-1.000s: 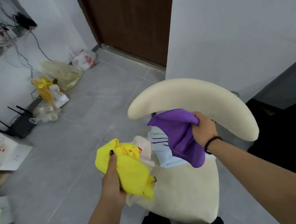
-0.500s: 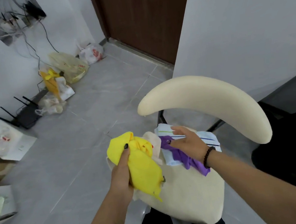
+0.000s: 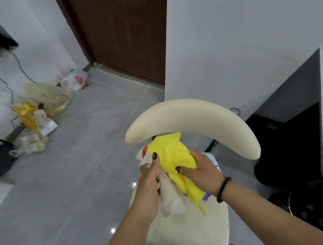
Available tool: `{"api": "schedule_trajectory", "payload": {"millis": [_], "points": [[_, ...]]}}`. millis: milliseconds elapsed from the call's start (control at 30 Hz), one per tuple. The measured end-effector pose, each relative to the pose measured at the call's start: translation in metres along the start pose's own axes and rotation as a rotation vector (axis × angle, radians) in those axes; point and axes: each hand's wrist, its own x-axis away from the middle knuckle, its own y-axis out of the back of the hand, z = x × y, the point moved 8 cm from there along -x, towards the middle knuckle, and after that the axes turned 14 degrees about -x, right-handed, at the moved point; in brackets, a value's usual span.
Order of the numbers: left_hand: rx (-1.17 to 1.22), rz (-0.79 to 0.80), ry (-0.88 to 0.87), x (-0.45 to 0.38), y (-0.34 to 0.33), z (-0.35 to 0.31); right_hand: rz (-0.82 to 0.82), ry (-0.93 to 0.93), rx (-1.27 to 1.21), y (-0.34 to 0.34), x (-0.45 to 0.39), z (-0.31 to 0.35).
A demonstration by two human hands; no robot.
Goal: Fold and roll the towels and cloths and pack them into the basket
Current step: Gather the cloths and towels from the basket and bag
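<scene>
The left hand (image 3: 147, 188) and the right hand (image 3: 201, 171) both grip a bunched yellow cloth (image 3: 173, 159) in the lower middle of the frame. The left hand also holds a cream cloth (image 3: 169, 197) that hangs down under it. A bit of purple cloth (image 3: 207, 196) peeks out below the right wrist, and a white cloth (image 3: 212, 159) shows behind that hand. All of this is above the seat of a cream chair (image 3: 191, 231) with a curved back. At the upper left, plastic bags (image 3: 50, 97) lie on the grey floor (image 3: 72, 185); what is in them cannot be told.
</scene>
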Motion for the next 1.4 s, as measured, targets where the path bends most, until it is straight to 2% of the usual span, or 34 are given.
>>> {"api": "schedule_trajectory", "payload": {"millis": [100,267,367,467,600,733,800,967,1100,1233,1400], "points": [[0.05,-0.033,0.016,-0.005,-0.006,0.007,-0.061,-0.037,-0.072,0.029,0.0,-0.008],[0.237,0.044,0.113,-0.013,-0.03,0.007,-0.214,-0.015,-0.213,0.079,0.003,-0.006],[0.336,0.057,0.13,-0.026,-0.036,0.003,-0.305,0.041,-0.177,0.108,0.002,0.004],[0.342,0.036,0.081,-0.042,-0.035,-0.003,-0.316,0.08,-0.078,0.127,-0.005,0.009],[0.208,0.005,0.11,-0.071,-0.034,0.008,-0.299,0.02,0.058,0.134,-0.019,-0.002],[-0.084,-0.063,0.277,-0.101,-0.019,0.052,-0.303,-0.066,0.171,0.132,-0.031,-0.022],[-0.261,-0.093,0.29,-0.11,-0.012,0.068,-0.298,-0.107,0.202,0.129,-0.035,-0.031],[-0.759,-0.11,0.125,-0.114,-0.008,0.062,-0.245,-0.183,0.278,0.128,-0.038,-0.053],[-0.707,-0.024,0.035,-0.108,-0.015,0.047,-0.238,-0.21,0.335,0.136,-0.042,-0.064],[-0.62,0.067,0.096,-0.105,-0.017,0.052,-0.229,-0.203,0.369,0.141,-0.049,-0.065],[-0.739,0.066,0.192,-0.107,-0.02,0.07,-0.186,-0.166,0.395,0.138,-0.057,-0.068]]}}
